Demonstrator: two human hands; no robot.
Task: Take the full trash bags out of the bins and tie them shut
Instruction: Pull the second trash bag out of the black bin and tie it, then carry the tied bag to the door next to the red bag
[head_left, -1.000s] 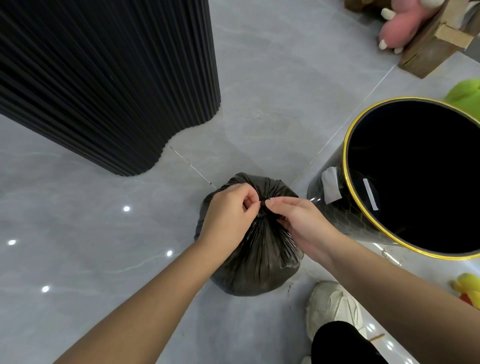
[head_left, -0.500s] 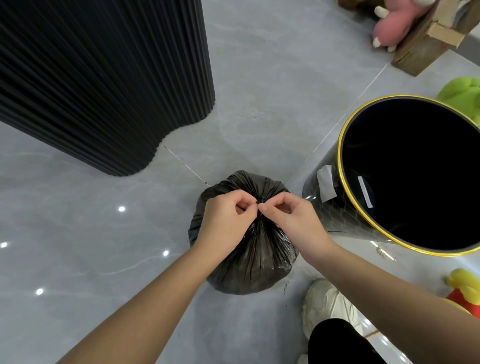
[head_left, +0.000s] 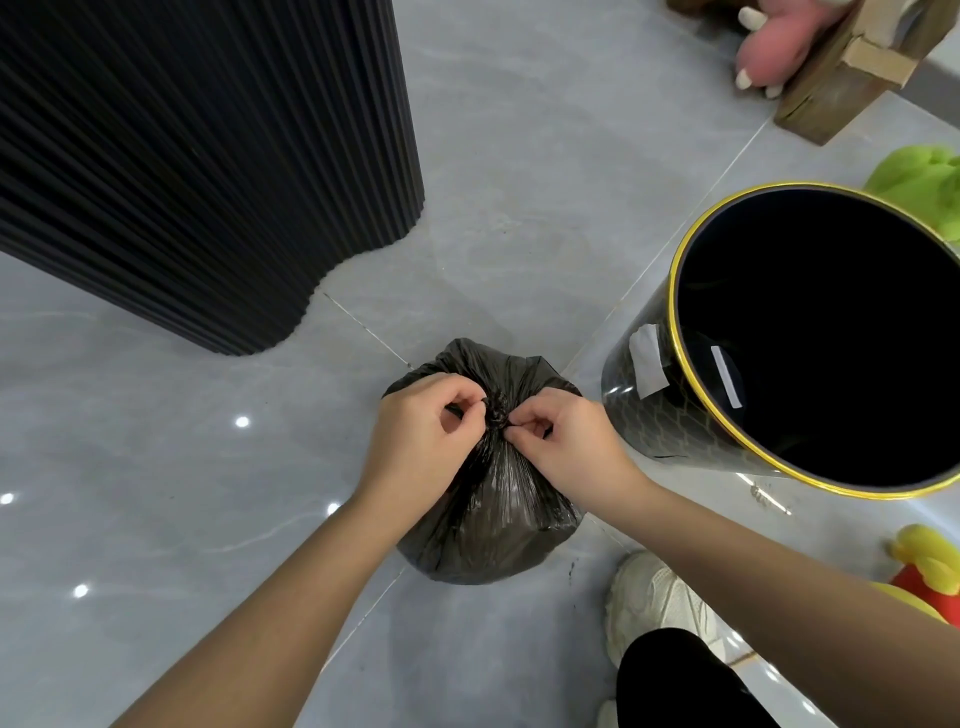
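The black trash bag (head_left: 488, 499) sits on the floor (head_left: 156, 519) beside the empty bin (head_left: 670, 415). Both hands, left (head_left: 423, 441) and right (head_left: 563, 447), pinch its knot (head_left: 496, 415); uneven pulling could tear the thin plastic.

I read this as a home room: glossy grey tiled floor (head_left: 519, 156), pink plush toy (head_left: 769, 47), green plush toy (head_left: 919, 176), black gold-rimmed bin (head_left: 675, 415).

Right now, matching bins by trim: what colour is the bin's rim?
Gold rim on a black bin; head view.
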